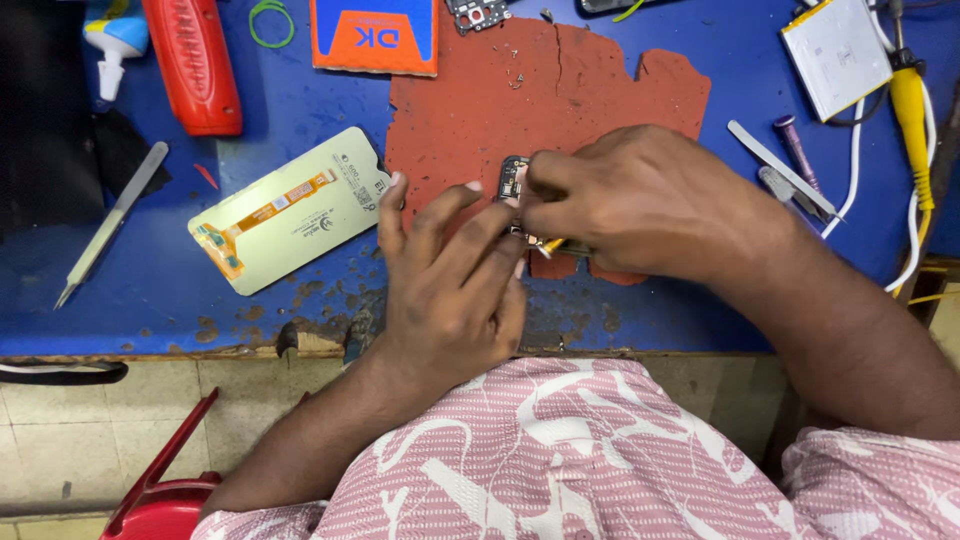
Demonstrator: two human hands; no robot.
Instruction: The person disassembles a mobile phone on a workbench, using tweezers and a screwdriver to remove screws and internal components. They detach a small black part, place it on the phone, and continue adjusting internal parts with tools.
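My left hand [450,290] lay fingers spread and unclenched, pinning down a small dark circuit board [513,178] on the torn red mat [480,110]. My right hand [625,200] was curled tight over the board, pinching what looked like a thin yellow-handled tool [552,245]; its tip was hidden. I judged the job wanted light pressure and a steady left hand so the board would not skid. Left of the mat lay a pale screen panel [290,210], a metal spatula [110,225] further out. Right of the mat, tweezers [785,175] and cables [915,130] crowded in; the mat's top stayed roomiest.
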